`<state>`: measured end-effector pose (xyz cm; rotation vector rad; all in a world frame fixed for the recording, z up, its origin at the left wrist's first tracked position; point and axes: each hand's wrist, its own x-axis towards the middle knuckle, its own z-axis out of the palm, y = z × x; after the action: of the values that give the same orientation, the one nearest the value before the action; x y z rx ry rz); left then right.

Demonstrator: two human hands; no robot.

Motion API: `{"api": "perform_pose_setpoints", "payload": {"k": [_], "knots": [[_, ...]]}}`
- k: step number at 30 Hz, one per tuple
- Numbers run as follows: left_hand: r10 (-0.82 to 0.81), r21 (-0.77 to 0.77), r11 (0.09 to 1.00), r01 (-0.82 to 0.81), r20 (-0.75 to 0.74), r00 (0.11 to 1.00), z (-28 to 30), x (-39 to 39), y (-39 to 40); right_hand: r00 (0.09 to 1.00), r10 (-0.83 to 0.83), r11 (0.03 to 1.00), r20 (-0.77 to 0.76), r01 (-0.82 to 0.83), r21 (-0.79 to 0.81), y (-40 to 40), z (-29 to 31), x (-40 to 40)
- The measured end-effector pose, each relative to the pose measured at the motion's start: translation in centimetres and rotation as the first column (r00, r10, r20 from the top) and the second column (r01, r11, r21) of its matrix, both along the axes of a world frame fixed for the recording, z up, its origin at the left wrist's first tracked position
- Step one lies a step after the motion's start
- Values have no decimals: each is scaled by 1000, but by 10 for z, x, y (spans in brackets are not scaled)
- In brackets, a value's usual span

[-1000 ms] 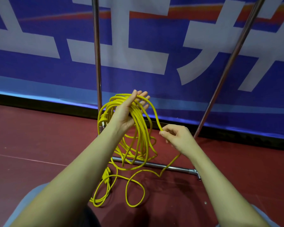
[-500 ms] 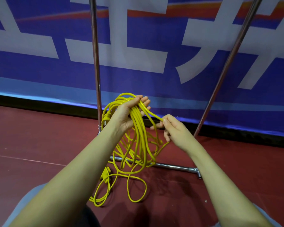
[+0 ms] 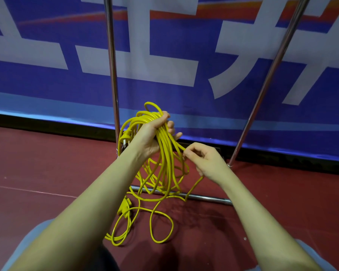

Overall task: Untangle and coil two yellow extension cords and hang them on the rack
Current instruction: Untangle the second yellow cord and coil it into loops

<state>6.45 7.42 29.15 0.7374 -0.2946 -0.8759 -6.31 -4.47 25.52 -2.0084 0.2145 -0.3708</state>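
red floor (image 3: 47,163) before a blue banner (image 3: 164,90). left hand (image 3: 153,133) clasps the gathered loops of yellow cord (image 3: 165,153) raised, so they hang free; right hand (image 3: 205,161) pinches a strand, apparently feeding the next loop. loose cord on floor beside rack (image 3: 204,197), nothing hung.

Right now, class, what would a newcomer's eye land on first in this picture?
The yellow cord in mid-frame: the left hand grips its loops while the right hand pinches one strand. More cord lies on the red floor. Behind, the rack stands before a blue banner.
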Motion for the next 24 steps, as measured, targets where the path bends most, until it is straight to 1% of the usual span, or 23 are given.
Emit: {"api": "perform_pose_setpoints", "payload": {"k": [1, 4, 5, 7, 10, 12, 14, 16, 19, 20, 22, 24], "knots": [[15, -12, 1000, -15, -3, 1000, 1, 0, -1, 1000, 2, 1000, -18, -2, 1, 0, -2, 0], [51, -31, 998, -52, -29, 998, 2, 2, 0, 993, 17, 996, -119, -27, -86, -5, -17, 0], [53, -38, 998, -55, -45, 998, 3, 4, 2, 991, 37, 997, -132, -46, -67, -8, -22, -1], [47, -63, 997, -52, -82, 996, 6, 8, 5, 993, 64, 998, -101, -63, 14, -15, -31, -6], [27, -66, 997, -34, -97, 995, 10, 13, 10, 996, 10, 981, -83, 6, 196, -20, -37, -12], [4, -36, 999, -7, -68, 998, 9, 14, 13, 996, -33, 929, -87, 63, 365, -19, -41, -13], [-27, 7, 1000, 27, -41, 999, 7, 15, 15, 997, -56, 830, -60, 80, 552, -20, -39, -12], [-59, 92, 994, 58, 9, 998, 5, 17, 17, 999, -43, 722, -26, 49, 690, -23, -32, -11], [-144, 253, 962, 100, 161, 976, 1, 16, 20, 998, 39, 587, 54, -66, 807, -27, -21, -12], [-176, 299, 948, 108, 210, 962, -1, 14, 21, 997, 42, 560, 64, -76, 825, -28, -17, -12], [-224, 366, 925, 105, 300, 927, -6, 12, 23, 999, -6, 555, 49, -37, 831, -26, -5, -10], [-265, 363, 923, 126, 363, 893, -11, 10, 25, 996, -81, 524, 20, 26, 852, -24, 7, -6]]}}
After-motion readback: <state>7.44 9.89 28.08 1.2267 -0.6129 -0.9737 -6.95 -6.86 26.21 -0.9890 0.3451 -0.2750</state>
